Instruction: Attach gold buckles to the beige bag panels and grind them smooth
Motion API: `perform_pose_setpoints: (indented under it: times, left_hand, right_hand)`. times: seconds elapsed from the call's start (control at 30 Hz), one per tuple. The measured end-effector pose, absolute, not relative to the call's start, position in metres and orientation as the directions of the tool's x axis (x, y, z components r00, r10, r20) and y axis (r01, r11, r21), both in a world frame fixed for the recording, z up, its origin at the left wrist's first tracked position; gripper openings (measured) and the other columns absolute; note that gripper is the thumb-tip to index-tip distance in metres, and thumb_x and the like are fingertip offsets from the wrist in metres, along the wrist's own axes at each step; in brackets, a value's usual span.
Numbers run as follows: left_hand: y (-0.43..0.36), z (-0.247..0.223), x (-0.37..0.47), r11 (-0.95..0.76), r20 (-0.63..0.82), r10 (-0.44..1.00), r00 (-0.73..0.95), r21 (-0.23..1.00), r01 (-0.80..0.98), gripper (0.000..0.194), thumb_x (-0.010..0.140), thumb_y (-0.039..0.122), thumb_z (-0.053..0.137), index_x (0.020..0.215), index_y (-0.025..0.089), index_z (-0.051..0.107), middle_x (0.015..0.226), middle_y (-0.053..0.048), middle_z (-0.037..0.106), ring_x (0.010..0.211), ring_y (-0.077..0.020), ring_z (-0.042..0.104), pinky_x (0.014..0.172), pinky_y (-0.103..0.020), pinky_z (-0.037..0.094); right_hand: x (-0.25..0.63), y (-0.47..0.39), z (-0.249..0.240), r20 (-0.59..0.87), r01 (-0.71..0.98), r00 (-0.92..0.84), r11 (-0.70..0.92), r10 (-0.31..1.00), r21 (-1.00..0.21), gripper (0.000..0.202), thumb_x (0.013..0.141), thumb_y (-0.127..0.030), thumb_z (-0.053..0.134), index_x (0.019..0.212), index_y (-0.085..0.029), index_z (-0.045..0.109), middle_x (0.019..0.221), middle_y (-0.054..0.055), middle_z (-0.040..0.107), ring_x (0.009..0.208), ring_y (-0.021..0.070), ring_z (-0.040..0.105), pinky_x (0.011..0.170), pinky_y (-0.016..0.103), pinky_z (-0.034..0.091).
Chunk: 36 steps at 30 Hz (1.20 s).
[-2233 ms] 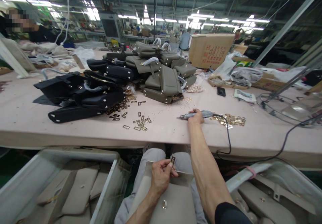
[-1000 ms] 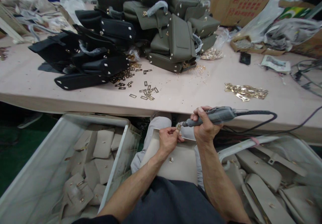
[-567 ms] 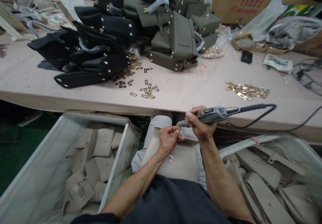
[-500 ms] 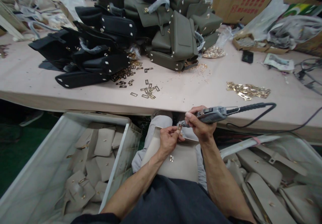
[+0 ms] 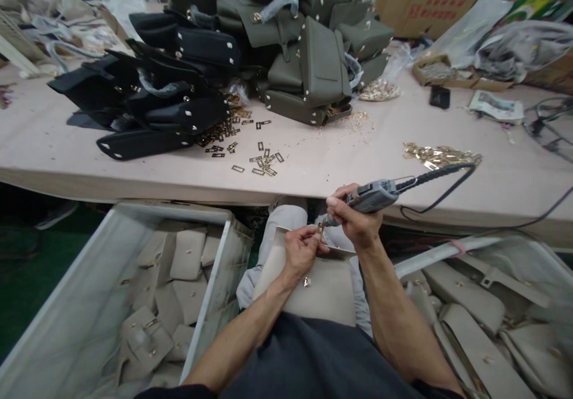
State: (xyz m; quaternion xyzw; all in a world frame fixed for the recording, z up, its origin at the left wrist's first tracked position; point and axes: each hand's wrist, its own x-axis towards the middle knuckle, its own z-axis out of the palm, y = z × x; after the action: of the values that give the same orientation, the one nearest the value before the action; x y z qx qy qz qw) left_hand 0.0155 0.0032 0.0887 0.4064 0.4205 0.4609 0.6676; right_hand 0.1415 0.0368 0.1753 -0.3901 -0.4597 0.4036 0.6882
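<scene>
On my lap lies a beige bag (image 5: 331, 285) with a small metal clasp (image 5: 306, 282) on its front. My left hand (image 5: 301, 251) pinches a small gold metal plate (image 5: 320, 229) at the bag's upper edge. The fingers of my right hand (image 5: 358, 220) are wrapped round a grey electric screwdriver (image 5: 373, 196), which is tilted with its tip down at the plate. Its black cable (image 5: 434, 173) runs off to the right. Whether the tip touches the plate is too small to tell.
Black bags (image 5: 152, 100) and olive bags (image 5: 322, 64) are piled on the table (image 5: 134, 178). Dark metal frames (image 5: 267, 161) and gold plates (image 5: 441, 153) lie near its front edge. A left bin (image 5: 49, 321) and a right bin (image 5: 532, 252) hold beige bag pieces.
The rear end of the screwdriver and its cable have shifted slightly left and up, and my right hand has moved a little left. My left hand keeps its pinch on the plate.
</scene>
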Motion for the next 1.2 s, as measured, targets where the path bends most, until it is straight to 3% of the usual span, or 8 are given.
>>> perform_pose_setpoints:
  times: [0.23, 0.4, 0.53, 0.67, 0.73, 1.0, 1.2]
  left_hand:
    - [0.008, 0.093, 0.022, 0.271, -0.229, 0.954, 0.194, 0.935, -0.228, 0.028, 0.084, 0.036, 0.074, 0.091, 0.009, 0.073, 0.07, -0.008, 0.075, 0.052, -0.017, 0.071, 0.053, -0.024, 0.058]
    - [0.005, 0.09, 0.023, 0.173, -0.152, 0.975, 0.16, 0.977, -0.123, 0.028, 0.091, 0.038, 0.068, 0.093, 0.01, 0.075, 0.071, -0.009, 0.076, 0.054, -0.0175, 0.072, 0.053, -0.023, 0.056]
    - [0.001, 0.089, 0.025, -0.017, 0.002, 0.991, 0.136, 0.994, 0.107, 0.03, 0.095, 0.04, 0.066, 0.107, 0.015, 0.076, 0.074, -0.007, 0.076, 0.059, -0.0197, 0.073, 0.056, -0.025, 0.056]
    - [-0.002, 0.087, 0.029, -0.28, 0.259, 0.96, 0.107, 0.882, 0.378, 0.025, 0.098, 0.032, 0.061, 0.112, 0.018, 0.075, 0.087, -0.012, 0.076, 0.079, -0.0255, 0.074, 0.076, -0.034, 0.059]
    - [-0.003, 0.086, 0.031, -0.345, 0.321, 0.938, 0.135, 0.814, 0.467, 0.026, 0.1, 0.027, 0.054, 0.115, 0.017, 0.073, 0.088, -0.014, 0.075, 0.084, -0.0274, 0.073, 0.08, -0.036, 0.058]
    - [-0.006, 0.078, 0.035, -0.431, 0.372, 0.899, 0.232, 0.655, 0.621, 0.036, 0.103, 0.023, 0.042, 0.129, 0.008, 0.062, 0.096, -0.022, 0.074, 0.085, -0.0318, 0.073, 0.074, -0.04, 0.059]
    - [-0.005, 0.08, 0.036, -0.434, 0.37, 0.898, 0.238, 0.656, 0.617, 0.029, 0.102, 0.021, 0.043, 0.119, 0.01, 0.064, 0.091, -0.019, 0.072, 0.082, -0.0299, 0.072, 0.073, -0.038, 0.058]
  right_hand:
    - [0.143, 0.027, 0.193, 0.376, -0.158, 0.441, 0.483, 0.815, -0.861, 0.017, 0.081, -0.023, 0.082, 0.089, -0.02, 0.067, 0.064, -0.005, 0.059, 0.046, 0.0106, 0.053, 0.048, 0.027, 0.048]
    - [0.153, 0.028, 0.2, 0.355, -0.231, 0.504, 0.519, 0.787, -0.823, 0.016, 0.079, -0.022, 0.079, 0.086, -0.019, 0.065, 0.064, -0.005, 0.057, 0.044, 0.0087, 0.049, 0.049, 0.027, 0.047]
    - [0.161, 0.027, 0.2, 0.263, -0.332, 0.541, 0.491, 0.799, -0.806, 0.017, 0.076, -0.022, 0.077, 0.085, -0.02, 0.063, 0.064, -0.005, 0.057, 0.046, 0.0079, 0.047, 0.05, 0.026, 0.045]
    - [0.167, 0.025, 0.199, 0.207, -0.367, 0.572, 0.474, 0.794, -0.8, 0.018, 0.074, -0.023, 0.078, 0.083, -0.019, 0.062, 0.066, -0.004, 0.058, 0.047, 0.0075, 0.047, 0.051, 0.026, 0.045]
    - [0.168, 0.025, 0.197, 0.2, -0.368, 0.581, 0.473, 0.789, -0.801, 0.019, 0.074, -0.023, 0.079, 0.083, -0.019, 0.063, 0.067, -0.004, 0.058, 0.047, 0.0076, 0.047, 0.051, 0.026, 0.045]
    - [0.163, 0.021, 0.194, 0.198, -0.377, 0.593, 0.487, 0.78, -0.788, 0.017, 0.076, -0.02, 0.078, 0.084, -0.019, 0.063, 0.068, -0.004, 0.058, 0.046, 0.0081, 0.048, 0.051, 0.027, 0.044]
    - [0.159, 0.019, 0.192, 0.251, -0.312, 0.595, 0.507, 0.764, -0.804, 0.015, 0.078, -0.023, 0.078, 0.084, -0.02, 0.064, 0.064, -0.004, 0.057, 0.045, 0.009, 0.048, 0.05, 0.027, 0.045]
